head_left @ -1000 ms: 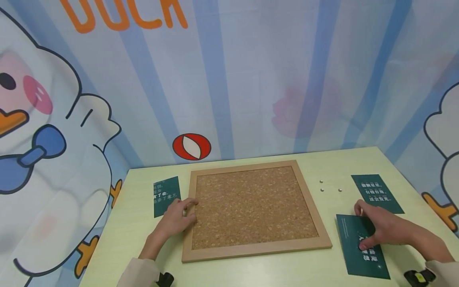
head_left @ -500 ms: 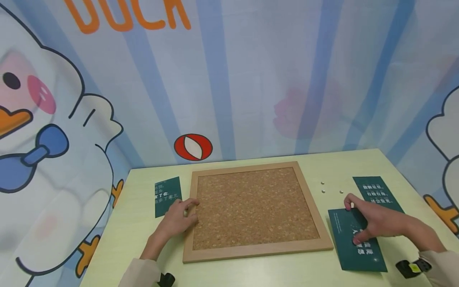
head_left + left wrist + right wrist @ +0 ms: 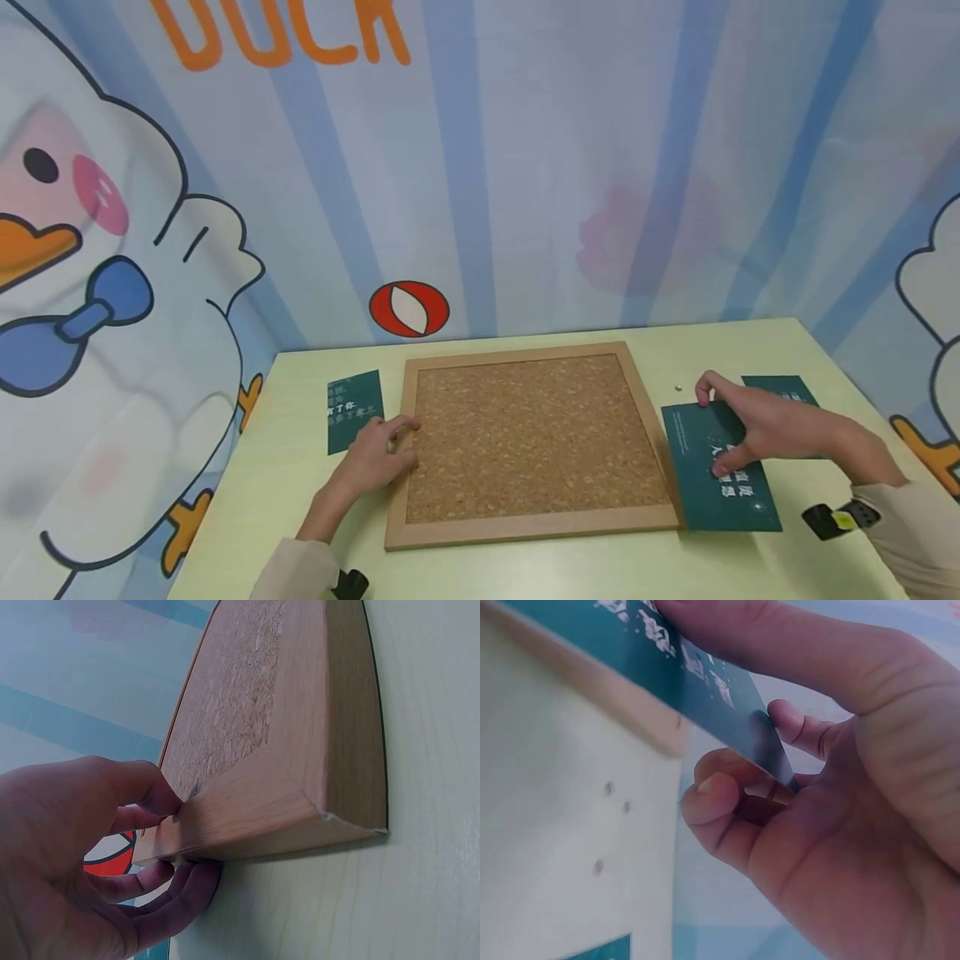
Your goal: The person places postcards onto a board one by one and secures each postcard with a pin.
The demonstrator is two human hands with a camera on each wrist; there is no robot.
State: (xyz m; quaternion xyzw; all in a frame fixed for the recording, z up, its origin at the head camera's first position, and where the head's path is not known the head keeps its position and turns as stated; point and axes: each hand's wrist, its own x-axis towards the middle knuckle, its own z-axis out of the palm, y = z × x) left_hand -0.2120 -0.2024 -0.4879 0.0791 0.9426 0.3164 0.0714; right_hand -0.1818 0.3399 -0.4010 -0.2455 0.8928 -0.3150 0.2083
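A wood-framed cork board (image 3: pixel 532 433) lies in the middle of the table. My left hand (image 3: pixel 375 458) grips the left side of its frame, seen in the left wrist view with fingers (image 3: pixel 154 791) on the top face and others curled at the outer side. My right hand (image 3: pixel 780 429) holds a dark green card (image 3: pixel 693 458) with white lettering, thumb on its face and fingers at the far edge and behind. Raised off the table, this card overlaps the frame's right side in the head view. Its underside is hidden there.
A second green card (image 3: pixel 352 400) lies left of the board. Another green card (image 3: pixel 776 385) lies at the back right, partly covered by the right arm. Several small metal studs (image 3: pixel 609 787) sit on the table. A cartoon-printed curtain (image 3: pixel 525 167) stands behind.
My right hand has carried the green card left and upward, from the table's right side to the board's right edge. The left hand stays on the frame. The head view has shifted slightly.
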